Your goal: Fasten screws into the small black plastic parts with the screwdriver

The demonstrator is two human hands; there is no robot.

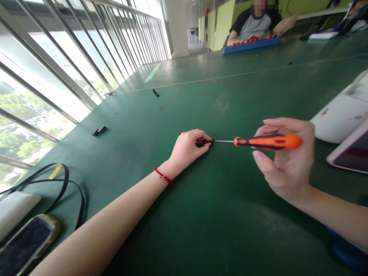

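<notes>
Black part is pinched narrowly between the thumb and index finger of the left hand, over the green table, and is mostly hidden by those fingers, so its own long axis cannot be told for sure. From its right side, the thin shaft of the screwdriver is seen running rightward, nearly level across the view, with the tip set at the part (whether it is seated there cannot be made out). Farther right, the orange-and-black handle is lined up with the shaft, its butt laid against the right hand, whose fingers are loosely spread, the thumb held off the handle. The part is thus met along one straight line, gripped by the nearer left hand, with the right well apart
</notes>
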